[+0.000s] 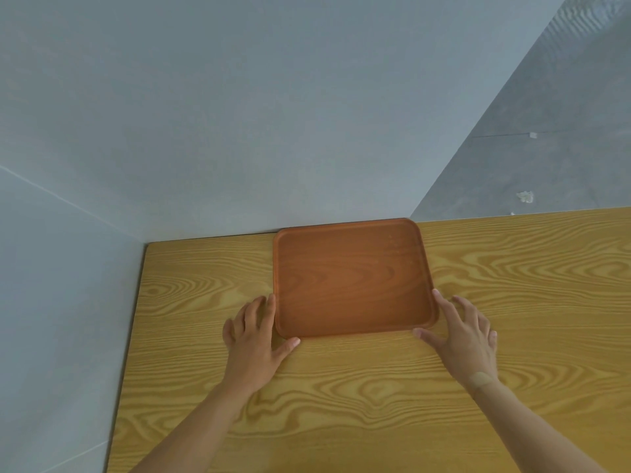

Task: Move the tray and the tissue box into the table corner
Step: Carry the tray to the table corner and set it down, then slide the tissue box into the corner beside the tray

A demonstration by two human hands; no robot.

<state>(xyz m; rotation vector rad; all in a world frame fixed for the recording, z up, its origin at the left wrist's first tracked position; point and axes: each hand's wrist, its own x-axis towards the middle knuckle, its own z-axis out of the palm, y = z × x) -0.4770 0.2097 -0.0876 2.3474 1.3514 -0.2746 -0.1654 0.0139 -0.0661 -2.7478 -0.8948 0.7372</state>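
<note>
A brown wooden tray [351, 278] lies flat on the yellow wood-grain table [341, 387], its far edge against the back wall and some way right of the table's far-left corner [147, 244]. My left hand [254, 332] rests on the table at the tray's near-left corner, fingers spread and touching the left rim. At the near-right corner is my right hand [464, 332], fingers spread along the right rim, thumb at the front edge. Neither hand grips the tray. No tissue box is in view.
Grey walls meet at the table's far-left corner and bound its left and back edges. Bare tabletop lies between the tray and the left wall. To the right, the table's far edge drops to a grey floor [546, 148] with a scrap of white paper [526, 197].
</note>
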